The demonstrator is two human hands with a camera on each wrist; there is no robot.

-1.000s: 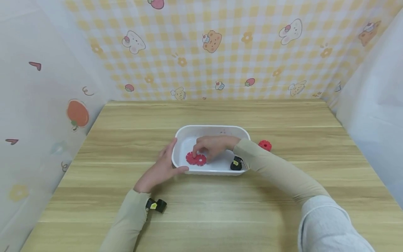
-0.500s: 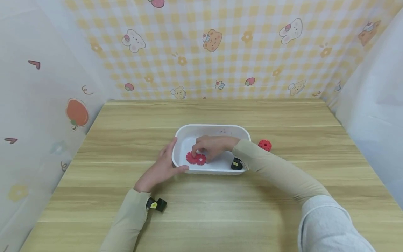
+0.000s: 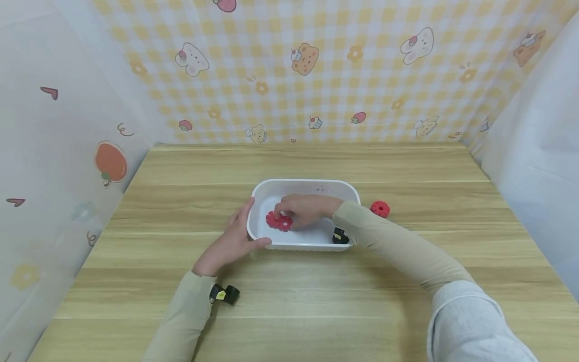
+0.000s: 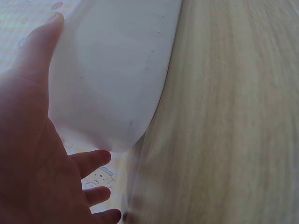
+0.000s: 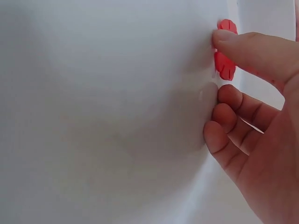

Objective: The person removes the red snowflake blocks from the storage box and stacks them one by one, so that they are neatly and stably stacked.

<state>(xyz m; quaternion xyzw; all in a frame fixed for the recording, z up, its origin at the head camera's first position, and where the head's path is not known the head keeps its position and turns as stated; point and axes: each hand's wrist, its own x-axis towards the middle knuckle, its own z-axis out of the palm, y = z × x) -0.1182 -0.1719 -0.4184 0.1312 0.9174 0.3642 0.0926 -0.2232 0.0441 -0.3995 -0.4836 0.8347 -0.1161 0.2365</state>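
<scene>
Inside the white plastic tub (image 3: 316,240), two red slotted plastic discs (image 3: 279,221) lie side by side, overlapping or joined; I cannot tell which. My right hand (image 3: 300,208) reaches in over them and pinches the discs where they meet. In the right wrist view the thumb crosses the red discs (image 5: 226,66), the index finger is hidden, and the other fingers curl close to the tub wall. My left hand (image 3: 230,244) rests against the tub's left end, thumb along the front rim. The left wrist view shows straight, spread fingers touching the tub (image 4: 107,70).
One more red piece (image 3: 380,209), perhaps a stack of discs, stands on the wooden table (image 3: 289,301) right of the tub, close to my right sleeve (image 3: 393,241). A patterned yellow cloth (image 3: 339,75) hangs behind the table.
My right hand and the red discs have shifted slightly up and left within the tub. The left hand and the tub stay in place.
</scene>
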